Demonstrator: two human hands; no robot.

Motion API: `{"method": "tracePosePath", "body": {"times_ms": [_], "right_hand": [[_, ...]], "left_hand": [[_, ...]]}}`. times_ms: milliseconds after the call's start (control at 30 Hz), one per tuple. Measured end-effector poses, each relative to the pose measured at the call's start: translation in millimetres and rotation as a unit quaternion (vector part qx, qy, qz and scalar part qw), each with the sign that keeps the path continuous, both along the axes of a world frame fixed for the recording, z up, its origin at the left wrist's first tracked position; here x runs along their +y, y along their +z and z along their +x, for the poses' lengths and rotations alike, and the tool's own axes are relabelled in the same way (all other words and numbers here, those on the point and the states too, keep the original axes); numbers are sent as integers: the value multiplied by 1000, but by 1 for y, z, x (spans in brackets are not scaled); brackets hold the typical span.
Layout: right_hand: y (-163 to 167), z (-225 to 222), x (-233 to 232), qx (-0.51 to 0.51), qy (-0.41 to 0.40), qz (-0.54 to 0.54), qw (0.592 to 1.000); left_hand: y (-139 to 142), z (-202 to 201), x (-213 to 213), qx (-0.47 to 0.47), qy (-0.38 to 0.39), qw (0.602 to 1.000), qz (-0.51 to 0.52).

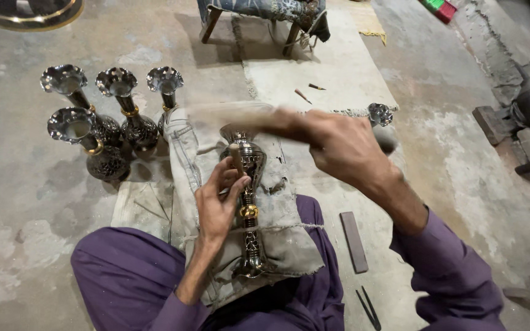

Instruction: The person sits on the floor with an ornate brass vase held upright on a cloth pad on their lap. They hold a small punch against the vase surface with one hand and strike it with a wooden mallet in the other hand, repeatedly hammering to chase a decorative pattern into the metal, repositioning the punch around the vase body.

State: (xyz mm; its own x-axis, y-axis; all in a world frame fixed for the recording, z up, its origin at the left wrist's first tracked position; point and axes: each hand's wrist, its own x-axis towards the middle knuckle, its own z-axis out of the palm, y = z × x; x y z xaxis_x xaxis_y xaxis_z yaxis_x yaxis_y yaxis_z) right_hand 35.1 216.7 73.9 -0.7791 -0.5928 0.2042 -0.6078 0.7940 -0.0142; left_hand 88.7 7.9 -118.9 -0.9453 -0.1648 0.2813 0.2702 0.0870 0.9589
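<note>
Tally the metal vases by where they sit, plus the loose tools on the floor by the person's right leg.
Vases standing on the floor: 4
Vase on the lap cloth, under the left hand: 1
Vase behind the right hand, partly hidden: 1
Flat bar on the floor: 1
Dark tweezer-like tool: 1
Total: 8

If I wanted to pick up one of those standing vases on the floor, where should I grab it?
Probably by the thin neck just under the flared mouth, coming from above or the open left side. On the nearest standing vase the neck is its narrowest part; the mouth above and round belly below would likely keep fingers from slipping.
</note>
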Motion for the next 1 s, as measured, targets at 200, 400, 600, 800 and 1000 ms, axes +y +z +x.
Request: {"method": "tracePosePath", "body": {"times_ms": [200,400,600,800,1000], "right_hand": [[4,-7,-29,0,-32,43,999],[8,2,-31,18,-25,74,997],[-8,2,-3,40,-79,154,984],[-37,-7,28,56,-76,159,983],[-47,-3,40,74,-68,-8,995]], "left_hand": [[1,7,-3,-17,34,999,-7],[-1,6,-8,-50,33,998,-7],[-6,-6,-11,38,-2,996,-82],[0,-10,-12,56,-21,992,-110],[11,-6,-15,62,-33,991,-112]]}}
